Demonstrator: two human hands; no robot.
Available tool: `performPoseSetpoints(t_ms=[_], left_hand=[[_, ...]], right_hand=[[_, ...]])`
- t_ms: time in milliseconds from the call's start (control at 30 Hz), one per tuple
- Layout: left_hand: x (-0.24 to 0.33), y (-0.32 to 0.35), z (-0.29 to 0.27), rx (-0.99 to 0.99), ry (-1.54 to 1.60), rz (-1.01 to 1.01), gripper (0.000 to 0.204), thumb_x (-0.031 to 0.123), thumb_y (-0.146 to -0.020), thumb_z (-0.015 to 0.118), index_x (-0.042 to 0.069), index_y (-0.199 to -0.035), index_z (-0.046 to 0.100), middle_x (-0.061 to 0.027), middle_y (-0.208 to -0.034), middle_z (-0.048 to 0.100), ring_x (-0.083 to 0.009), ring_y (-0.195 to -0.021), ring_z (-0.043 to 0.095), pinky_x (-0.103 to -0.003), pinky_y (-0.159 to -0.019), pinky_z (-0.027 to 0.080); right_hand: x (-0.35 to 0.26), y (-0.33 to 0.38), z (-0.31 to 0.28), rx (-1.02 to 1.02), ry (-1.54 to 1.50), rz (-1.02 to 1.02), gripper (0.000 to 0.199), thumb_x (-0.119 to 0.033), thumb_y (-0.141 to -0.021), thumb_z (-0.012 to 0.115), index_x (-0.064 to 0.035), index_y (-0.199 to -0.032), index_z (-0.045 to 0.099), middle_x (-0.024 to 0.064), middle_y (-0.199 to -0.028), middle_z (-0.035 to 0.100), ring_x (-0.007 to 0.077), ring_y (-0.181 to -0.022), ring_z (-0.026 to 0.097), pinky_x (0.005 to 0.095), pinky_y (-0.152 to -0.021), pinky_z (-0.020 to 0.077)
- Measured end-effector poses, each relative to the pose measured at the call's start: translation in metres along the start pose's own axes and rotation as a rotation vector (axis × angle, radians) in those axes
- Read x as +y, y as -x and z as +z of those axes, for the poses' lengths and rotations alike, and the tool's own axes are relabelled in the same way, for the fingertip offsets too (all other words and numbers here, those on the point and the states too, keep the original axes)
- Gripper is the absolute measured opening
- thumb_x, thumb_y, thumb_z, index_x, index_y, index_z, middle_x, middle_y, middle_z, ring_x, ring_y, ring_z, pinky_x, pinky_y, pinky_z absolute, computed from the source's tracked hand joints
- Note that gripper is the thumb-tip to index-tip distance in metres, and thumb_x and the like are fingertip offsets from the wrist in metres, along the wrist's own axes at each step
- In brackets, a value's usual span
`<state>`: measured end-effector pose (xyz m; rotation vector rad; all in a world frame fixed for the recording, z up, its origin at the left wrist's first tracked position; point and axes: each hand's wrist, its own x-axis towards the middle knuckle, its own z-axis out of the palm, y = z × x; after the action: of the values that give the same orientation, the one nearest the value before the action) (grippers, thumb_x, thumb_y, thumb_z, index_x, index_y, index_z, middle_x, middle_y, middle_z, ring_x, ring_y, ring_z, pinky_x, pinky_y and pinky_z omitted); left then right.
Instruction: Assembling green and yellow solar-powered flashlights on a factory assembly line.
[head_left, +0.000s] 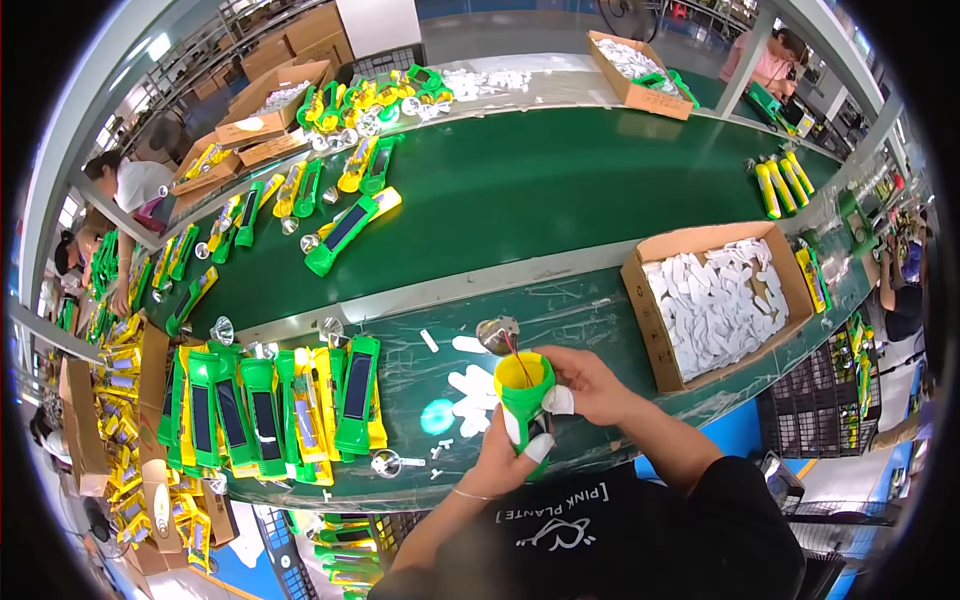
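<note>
A long green conveyor belt [520, 190] curves across the room with green and yellow flashlights scattered along it, and at its near edge an open cardboard box [650, 300] of white flat pieces sits to the person's right, a row of flashlight bodies [270, 405] to the left. Over the bench the left hand [505, 455] wraps a green flashlight housing [525, 400], yellow mouth up. The right hand [590, 385] pinches at the rim, where thin red wire [518, 362] rises to a silver reflector [497, 333].
</note>
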<state>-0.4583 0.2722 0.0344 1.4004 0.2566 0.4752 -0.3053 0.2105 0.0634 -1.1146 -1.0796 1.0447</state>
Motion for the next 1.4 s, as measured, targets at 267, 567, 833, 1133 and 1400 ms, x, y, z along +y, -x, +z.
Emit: performPoseSetpoints(t_ms=[267, 567, 833, 1133, 1400], left_hand=[[-0.001, -0.027, -0.014, 0.154, 0.563, 0.049, 0.045, 0.029, -0.082, 0.052, 0.002, -0.115, 0.037, -0.0178, -0.109, 0.050, -0.0301, -0.098, 0.052, -0.042, -0.084, 0.042], [-0.016, -0.047, -0.009, 0.493, 0.392, -0.252, 0.046, 0.004, -0.072, 0.060, 0.005, -0.110, 0.035, -0.0080, -0.086, 0.052, -0.0205, -0.075, 0.057, -0.033, -0.064, 0.047], [-0.016, -0.040, 0.001, 0.032, 0.956, -0.279, 0.035, 0.007, -0.070, 0.059, 0.006, -0.101, 0.042, -0.0078, -0.074, 0.048, -0.0186, -0.063, 0.050, -0.033, -0.057, 0.044], [-0.023, -0.031, 0.008, 0.056, 0.721, -0.341, 0.038, 0.005, -0.068, 0.060, 0.003, -0.101, 0.042, -0.0070, -0.073, 0.050, -0.0186, -0.060, 0.054, -0.032, -0.056, 0.046], [-0.004, -0.027, 0.024, -0.027, 0.482, -0.345, 0.042, 0.000, -0.066, 0.059, 0.005, -0.104, 0.042, -0.0044, -0.075, 0.051, -0.0151, -0.065, 0.055, -0.027, -0.056, 0.046]], right_hand=[[0.005, 0.029, 0.023, -0.177, -0.188, 0.398, 0.036, -0.028, -0.083, 0.052, -0.0001, -0.104, 0.045, 0.0160, -0.095, 0.054, 0.0261, -0.078, 0.058, 0.0336, -0.067, 0.0467], [0.017, 0.033, 0.000, 0.130, 1.030, -0.182, 0.030, -0.018, -0.064, 0.067, -0.0075, -0.087, 0.052, 0.0083, -0.080, 0.053, 0.0278, -0.070, 0.055, 0.0391, -0.058, 0.0454], [0.033, 0.043, -0.059, 0.148, 1.255, 0.137, 0.015, -0.003, -0.068, 0.053, -0.0047, -0.083, 0.053, 0.0120, -0.080, 0.052, 0.0308, -0.073, 0.055, 0.0389, -0.061, 0.0454], [-0.012, 0.036, -0.036, 0.162, 0.493, 0.226, 0.020, 0.002, -0.068, 0.060, -0.0003, -0.086, 0.052, 0.0086, -0.081, 0.053, 0.0191, -0.072, 0.056, 0.0294, -0.064, 0.0467], [0.006, 0.022, -0.017, 0.201, 0.119, -0.013, 0.011, -0.001, -0.072, 0.060, -0.0021, -0.082, 0.055, 0.0025, -0.089, 0.043, 0.0105, -0.080, 0.047, 0.0220, -0.071, 0.0400]])
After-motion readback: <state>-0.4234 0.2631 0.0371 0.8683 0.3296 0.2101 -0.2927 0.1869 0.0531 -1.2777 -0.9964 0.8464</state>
